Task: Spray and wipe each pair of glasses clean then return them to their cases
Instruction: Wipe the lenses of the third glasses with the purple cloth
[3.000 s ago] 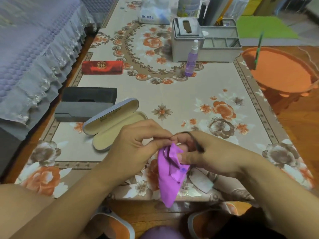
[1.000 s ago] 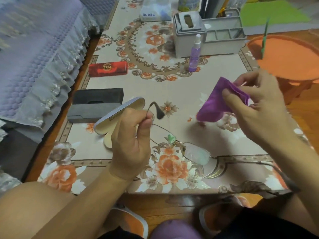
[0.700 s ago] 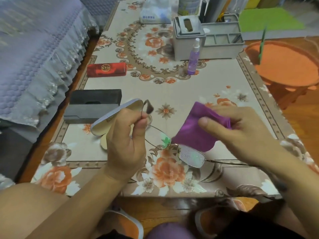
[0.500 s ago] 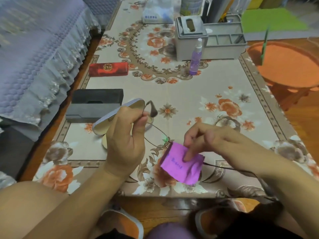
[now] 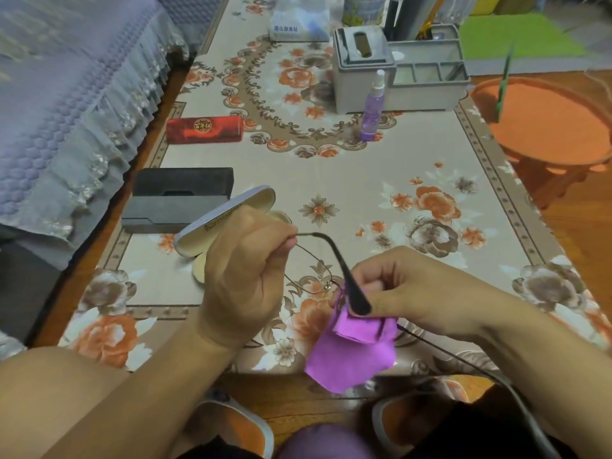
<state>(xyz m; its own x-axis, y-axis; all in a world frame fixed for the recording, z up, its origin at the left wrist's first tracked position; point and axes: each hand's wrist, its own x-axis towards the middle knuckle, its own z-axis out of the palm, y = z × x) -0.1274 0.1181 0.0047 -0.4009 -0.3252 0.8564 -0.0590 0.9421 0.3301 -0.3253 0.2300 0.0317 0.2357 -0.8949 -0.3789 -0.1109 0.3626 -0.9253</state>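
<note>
Thin-framed glasses (image 5: 313,271) hang above the near edge of the flowered table (image 5: 381,180). My left hand (image 5: 245,276) pinches the frame at one end, by the hinge. My right hand (image 5: 407,289) pinches a purple cloth (image 5: 354,352) around the other lens, which the cloth hides. One dark temple tip (image 5: 356,298) crosses in front of my right fingers. An open cream-lined case (image 5: 225,217) lies just behind my left hand. A purple spray bottle (image 5: 374,107) stands at the back.
A dark grey case (image 5: 178,197) lies left of the open case, and a closed red case (image 5: 203,129) sits farther back. A grey organizer (image 5: 397,81) stands behind the bottle. An orange stool (image 5: 546,127) is on the right; a bed edge (image 5: 66,111) runs along the left.
My right hand brought the purple cloth down from the upper right onto the lens and wrapped it. The glasses turned, so a temple tip now points toward me.
</note>
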